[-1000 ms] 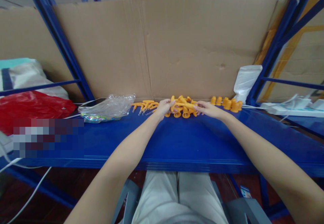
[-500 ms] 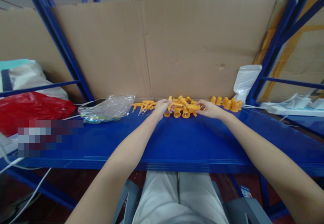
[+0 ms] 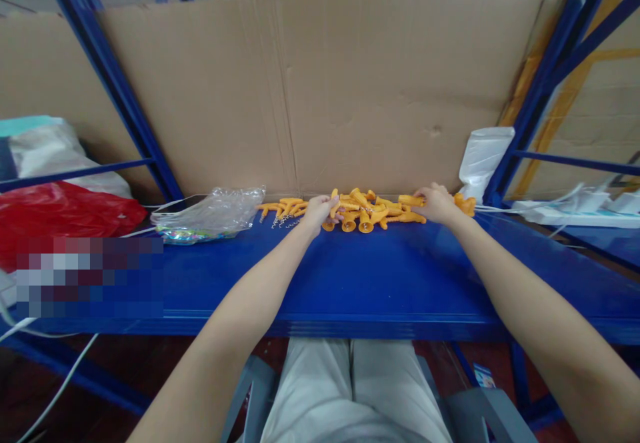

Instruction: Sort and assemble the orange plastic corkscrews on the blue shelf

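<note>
My left hand (image 3: pixel 319 213) is closed around an orange plastic piece (image 3: pixel 335 201) that stands up between thumb and fingers. Beside it lies a pile of orange tapered bodies with flared round ends (image 3: pixel 365 223). To its left are orange handles (image 3: pixel 290 204) with thin metal spirals (image 3: pixel 284 220), like corkscrew parts. Further right, my right hand (image 3: pixel 436 204) has its fingers curled at an orange cup-ended piece (image 3: pixel 411 200) lying sideways; the fingertips are partly hidden. Another orange piece (image 3: pixel 413 217) lies just below it. Orange cups (image 3: pixel 466 205) show behind the right wrist.
A clear plastic bag (image 3: pixel 210 213) lies left on the blue shelf (image 3: pixel 350 276). Cardboard (image 3: pixel 375 83) walls the back. A white pouch (image 3: pixel 484 163) leans at the right post, near white cables and a power strip (image 3: pixel 570 215). A red bag (image 3: pixel 65 216) sits far left.
My right hand has moved right, from the pile to the orange cups. An orange piece now lies on the shelf right of the pile. My left hand stays in place.
</note>
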`<state>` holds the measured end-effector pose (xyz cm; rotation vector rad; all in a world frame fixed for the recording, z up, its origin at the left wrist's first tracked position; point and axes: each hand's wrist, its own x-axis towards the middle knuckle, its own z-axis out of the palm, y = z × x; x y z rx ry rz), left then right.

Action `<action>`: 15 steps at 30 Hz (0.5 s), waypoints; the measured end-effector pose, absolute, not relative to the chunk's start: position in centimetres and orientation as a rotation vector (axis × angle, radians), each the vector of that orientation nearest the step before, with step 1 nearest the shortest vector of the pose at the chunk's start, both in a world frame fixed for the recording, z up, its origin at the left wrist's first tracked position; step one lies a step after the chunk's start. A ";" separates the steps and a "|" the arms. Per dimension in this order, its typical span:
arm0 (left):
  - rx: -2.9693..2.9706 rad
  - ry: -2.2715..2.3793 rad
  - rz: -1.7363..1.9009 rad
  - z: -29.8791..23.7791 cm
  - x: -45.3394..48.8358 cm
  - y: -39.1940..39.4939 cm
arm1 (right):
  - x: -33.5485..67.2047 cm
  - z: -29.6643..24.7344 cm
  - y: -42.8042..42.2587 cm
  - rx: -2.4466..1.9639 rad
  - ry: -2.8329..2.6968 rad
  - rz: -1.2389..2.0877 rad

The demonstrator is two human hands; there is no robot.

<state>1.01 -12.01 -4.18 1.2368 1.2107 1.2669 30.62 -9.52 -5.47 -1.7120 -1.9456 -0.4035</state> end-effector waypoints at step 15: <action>1.282 1.222 1.246 -4.4 1.1 -11.9 | 36.5 -8.2 -8.7 -2.130 -1.582 -0.002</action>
